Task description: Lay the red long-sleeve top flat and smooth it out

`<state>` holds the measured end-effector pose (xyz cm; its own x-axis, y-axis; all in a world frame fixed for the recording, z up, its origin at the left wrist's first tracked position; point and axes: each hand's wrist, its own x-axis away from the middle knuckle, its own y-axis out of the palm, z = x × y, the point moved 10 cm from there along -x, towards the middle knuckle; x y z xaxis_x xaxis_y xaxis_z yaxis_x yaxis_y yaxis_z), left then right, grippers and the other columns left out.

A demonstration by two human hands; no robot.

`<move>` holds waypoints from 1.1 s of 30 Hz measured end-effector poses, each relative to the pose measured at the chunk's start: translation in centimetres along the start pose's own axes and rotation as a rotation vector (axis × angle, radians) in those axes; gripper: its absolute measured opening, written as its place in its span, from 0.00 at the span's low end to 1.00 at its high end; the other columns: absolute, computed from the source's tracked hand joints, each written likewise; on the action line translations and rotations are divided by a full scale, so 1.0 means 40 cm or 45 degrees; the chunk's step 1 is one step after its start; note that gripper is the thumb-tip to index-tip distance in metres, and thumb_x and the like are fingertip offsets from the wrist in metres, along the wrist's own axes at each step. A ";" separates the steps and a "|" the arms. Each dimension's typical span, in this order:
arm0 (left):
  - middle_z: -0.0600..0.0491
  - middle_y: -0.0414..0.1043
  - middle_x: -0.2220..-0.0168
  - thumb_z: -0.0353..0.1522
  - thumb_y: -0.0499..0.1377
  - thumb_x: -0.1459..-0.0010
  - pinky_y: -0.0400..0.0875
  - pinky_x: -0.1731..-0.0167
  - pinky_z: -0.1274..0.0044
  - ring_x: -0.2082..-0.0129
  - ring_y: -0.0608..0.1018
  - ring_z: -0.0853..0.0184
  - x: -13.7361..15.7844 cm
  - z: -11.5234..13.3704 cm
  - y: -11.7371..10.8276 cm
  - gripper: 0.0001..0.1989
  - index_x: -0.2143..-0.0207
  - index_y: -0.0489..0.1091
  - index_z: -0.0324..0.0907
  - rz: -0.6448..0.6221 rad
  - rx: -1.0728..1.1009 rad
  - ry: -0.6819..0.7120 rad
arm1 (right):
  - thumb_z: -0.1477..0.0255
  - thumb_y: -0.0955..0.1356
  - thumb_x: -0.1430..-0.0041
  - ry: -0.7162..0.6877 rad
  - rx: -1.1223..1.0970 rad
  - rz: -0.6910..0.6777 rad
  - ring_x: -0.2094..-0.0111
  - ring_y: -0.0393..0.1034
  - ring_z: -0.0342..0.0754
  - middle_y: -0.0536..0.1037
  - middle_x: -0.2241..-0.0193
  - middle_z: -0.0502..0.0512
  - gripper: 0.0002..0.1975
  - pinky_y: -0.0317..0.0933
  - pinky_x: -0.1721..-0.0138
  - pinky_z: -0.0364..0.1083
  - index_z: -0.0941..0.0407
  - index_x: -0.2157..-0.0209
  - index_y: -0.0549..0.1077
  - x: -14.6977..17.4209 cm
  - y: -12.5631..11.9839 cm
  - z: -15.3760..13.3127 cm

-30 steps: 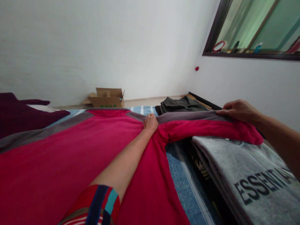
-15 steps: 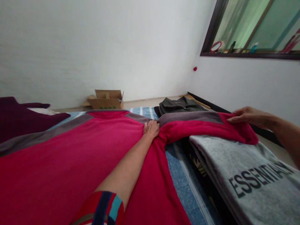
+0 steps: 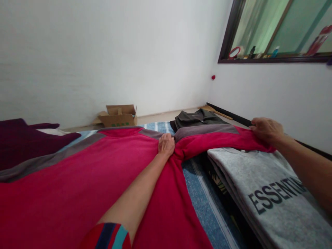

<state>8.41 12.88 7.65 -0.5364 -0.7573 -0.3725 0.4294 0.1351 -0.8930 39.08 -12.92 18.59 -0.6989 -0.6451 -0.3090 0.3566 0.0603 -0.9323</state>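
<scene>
A red fleece top (image 3: 85,180) with grey shoulder bands lies spread flat on the blue striped bedcover (image 3: 204,200). My left hand (image 3: 166,144) presses down where its right sleeve (image 3: 220,138) meets the body, bunching the cloth there. My right hand (image 3: 266,129) grips the sleeve's cuff end, which lies stretched out over the far edge of a folded grey sweatshirt (image 3: 272,200) printed "ESSENTIALS".
A folded dark jacket (image 3: 195,118) lies beyond the sleeve. A maroon garment (image 3: 28,138) sits at the left. An open cardboard box (image 3: 119,116) stands by the white wall. A dark-framed window (image 3: 275,31) with small items on its sill is at upper right.
My right hand slid outward along the sleeve from the grey band to the cuff and closed on it. The left hand stayed in place.
</scene>
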 end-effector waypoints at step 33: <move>0.52 0.70 0.70 0.22 0.52 0.56 0.66 0.58 0.76 0.63 0.74 0.66 0.234 0.026 -0.050 0.07 0.77 0.60 0.43 -0.080 0.687 -0.053 | 0.80 0.61 0.44 -1.408 -0.112 -0.021 0.59 0.67 0.51 0.73 0.61 0.61 0.11 0.60 0.60 0.46 0.60 0.65 0.74 0.367 -0.102 -0.703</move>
<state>3.29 4.83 6.22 -0.5482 -0.7797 -0.3025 0.7154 -0.2499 -0.6525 9.95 -1.22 12.57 0.2513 -0.9679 0.0006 0.2768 0.0713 -0.9583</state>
